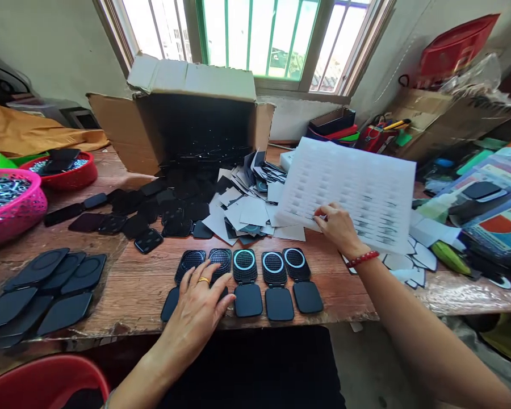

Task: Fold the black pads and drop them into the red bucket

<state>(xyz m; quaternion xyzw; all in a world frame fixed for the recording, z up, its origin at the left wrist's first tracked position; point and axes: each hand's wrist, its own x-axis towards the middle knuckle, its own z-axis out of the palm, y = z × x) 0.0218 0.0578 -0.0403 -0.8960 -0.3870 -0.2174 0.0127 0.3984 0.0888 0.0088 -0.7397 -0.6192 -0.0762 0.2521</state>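
Note:
Several unfolded black hinged devices stand in a row along the table's front edge; the middle one (244,266) and those to its right show pale rings. My left hand (202,295) lies over the two leftmost devices (192,259), fingers spread, a gold ring on one finger. At the right, my right hand (338,224) reaches over a white foam tray (353,170) with rows of slots, some holding small dark parts. Its thumb and fingertips are pinched together at the tray's lower left part; what they hold, if anything, is too small to make out.
Behind the row lie loose paper cards (253,211) and black plates (147,210). An open cardboard box (140,133) stands behind them. At the left are a pink basket of screws (36,199), a red basket (79,173) and stacked black devices (63,309).

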